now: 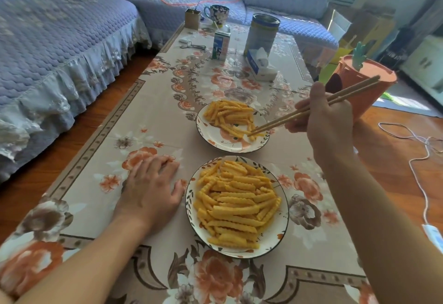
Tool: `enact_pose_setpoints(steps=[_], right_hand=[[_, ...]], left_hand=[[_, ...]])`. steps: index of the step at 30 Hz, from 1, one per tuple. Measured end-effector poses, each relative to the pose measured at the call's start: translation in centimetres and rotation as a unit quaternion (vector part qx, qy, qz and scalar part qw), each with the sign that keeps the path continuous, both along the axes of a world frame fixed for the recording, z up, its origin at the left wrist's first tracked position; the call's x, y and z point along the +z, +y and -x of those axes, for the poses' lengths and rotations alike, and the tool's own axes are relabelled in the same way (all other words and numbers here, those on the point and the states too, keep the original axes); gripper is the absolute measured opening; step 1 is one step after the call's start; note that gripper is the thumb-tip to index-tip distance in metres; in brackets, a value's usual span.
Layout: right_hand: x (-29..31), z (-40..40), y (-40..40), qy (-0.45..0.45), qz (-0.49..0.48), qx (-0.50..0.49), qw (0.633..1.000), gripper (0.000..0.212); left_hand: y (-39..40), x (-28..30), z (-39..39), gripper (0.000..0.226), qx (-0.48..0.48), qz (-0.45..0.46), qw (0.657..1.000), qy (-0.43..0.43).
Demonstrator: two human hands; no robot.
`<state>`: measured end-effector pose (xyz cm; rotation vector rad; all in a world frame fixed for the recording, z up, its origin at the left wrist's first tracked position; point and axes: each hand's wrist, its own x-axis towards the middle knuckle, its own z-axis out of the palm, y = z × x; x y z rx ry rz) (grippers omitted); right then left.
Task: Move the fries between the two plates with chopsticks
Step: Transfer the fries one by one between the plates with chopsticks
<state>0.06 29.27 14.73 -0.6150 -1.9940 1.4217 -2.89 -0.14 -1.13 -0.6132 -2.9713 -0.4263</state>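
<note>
I read the right hand pinching the tan wooden chopsticks, tips at crinkle-cut yellow fries on the far floral-rimmed plate, probably for a pickup, left hand spread flat on the surface beside the fuller near plate as a brace.

Blue quilted sofa w/ wood floor, floral-cloth table, daylight.

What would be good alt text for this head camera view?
A right hand holds chopsticks with tips among crinkle-cut fries on the far plate; the left hand rests flat on the floral tablecloth beside the fuller near plate.
</note>
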Motion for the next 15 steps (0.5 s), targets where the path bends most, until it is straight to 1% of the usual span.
enact_pose_setpoints(steps=[3, 6, 11, 15], right_hand=[[1.1, -2.3, 0.1, -0.042, 0.009, 0.122, 0.992, 0.049], [0.6, -3.4, 0.1, -0.077, 0.005, 0.168, 0.983, 0.051], [0.2, -4.1, 0.9, -0.075, 0.025, 0.158, 0.984, 0.049], [0.4, -3.0, 2.2, -0.024, 0.027, 0.083, 0.996, 0.044]], left_hand=[[0.0, 0.0, 0.0, 0.049, 0.005, -0.001, 1.0, -0.001], [0.1, 0.1, 0.0, 0.053, 0.007, -0.004, 1.0, -0.003], [0.2, 0.1, 0.0, 0.053, 0.008, -0.002, 1.0, -0.006], [0.2, 0.1, 0.0, 0.052, 0.006, 0.0, 1.0, -0.009]])
